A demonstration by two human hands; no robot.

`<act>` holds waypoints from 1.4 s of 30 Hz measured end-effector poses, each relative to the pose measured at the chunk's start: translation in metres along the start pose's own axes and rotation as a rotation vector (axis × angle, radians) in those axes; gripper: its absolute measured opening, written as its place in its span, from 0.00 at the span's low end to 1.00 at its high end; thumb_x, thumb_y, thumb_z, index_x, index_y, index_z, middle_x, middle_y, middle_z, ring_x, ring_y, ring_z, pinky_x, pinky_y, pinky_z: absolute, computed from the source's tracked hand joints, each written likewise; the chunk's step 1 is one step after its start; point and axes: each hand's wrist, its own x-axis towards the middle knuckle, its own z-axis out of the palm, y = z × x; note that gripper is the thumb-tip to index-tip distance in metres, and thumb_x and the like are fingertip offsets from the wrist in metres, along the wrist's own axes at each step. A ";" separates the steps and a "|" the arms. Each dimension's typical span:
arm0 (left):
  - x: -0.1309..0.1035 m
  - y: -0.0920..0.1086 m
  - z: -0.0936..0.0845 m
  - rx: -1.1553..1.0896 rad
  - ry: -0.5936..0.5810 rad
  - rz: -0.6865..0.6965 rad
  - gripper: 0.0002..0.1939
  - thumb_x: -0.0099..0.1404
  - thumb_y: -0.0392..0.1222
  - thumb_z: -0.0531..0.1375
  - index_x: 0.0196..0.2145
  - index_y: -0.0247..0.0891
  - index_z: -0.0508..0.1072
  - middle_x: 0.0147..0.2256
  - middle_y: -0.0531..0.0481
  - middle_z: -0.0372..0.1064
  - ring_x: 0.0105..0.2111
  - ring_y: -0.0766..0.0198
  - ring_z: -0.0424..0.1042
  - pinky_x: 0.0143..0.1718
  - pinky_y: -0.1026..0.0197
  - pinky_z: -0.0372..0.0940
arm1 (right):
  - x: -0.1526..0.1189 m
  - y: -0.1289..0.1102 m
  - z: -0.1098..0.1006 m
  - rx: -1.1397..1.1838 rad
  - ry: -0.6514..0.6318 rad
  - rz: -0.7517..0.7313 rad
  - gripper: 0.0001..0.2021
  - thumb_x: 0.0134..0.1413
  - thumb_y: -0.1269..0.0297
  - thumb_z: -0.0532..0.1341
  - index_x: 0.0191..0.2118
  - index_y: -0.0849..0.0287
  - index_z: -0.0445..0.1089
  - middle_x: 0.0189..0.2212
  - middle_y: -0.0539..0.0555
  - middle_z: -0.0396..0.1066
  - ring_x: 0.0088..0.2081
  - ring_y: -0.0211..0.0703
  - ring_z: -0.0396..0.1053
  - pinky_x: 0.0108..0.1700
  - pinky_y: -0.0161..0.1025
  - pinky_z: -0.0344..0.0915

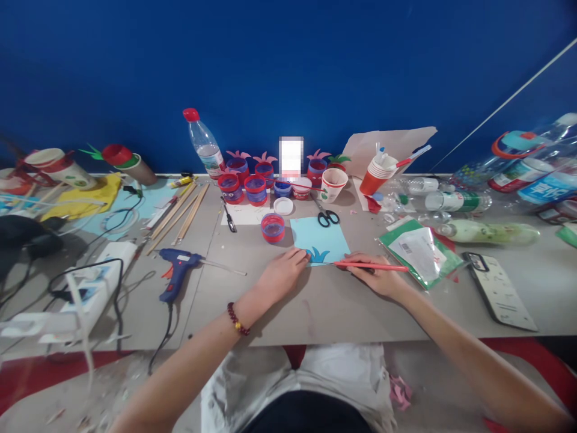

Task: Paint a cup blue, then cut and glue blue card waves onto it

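On the worktop (324, 313), the right hand (377, 281) holds a red pen (385, 266) at the near edge of blue paper (311, 234), the left hand (288, 267) resting by a leaf shape (318, 257).

The right grip is clamped on the pen; the left lies flat, fingertips down on the paper, closed around nothing. Directly before the person, the paper looks light and thin, apt to slide or crease, best pinned beside the leaf shape. The slim pen looks stiff and is best held near its tip.
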 end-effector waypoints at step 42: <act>-0.004 -0.009 0.003 -0.310 0.131 -0.039 0.21 0.64 0.30 0.51 0.54 0.39 0.66 0.52 0.42 0.65 0.54 0.55 0.63 0.56 0.50 0.64 | 0.054 -0.044 0.027 0.889 0.351 0.151 0.41 0.56 0.53 0.62 0.69 0.43 0.40 0.29 0.47 0.74 0.14 0.29 0.55 0.11 0.27 0.46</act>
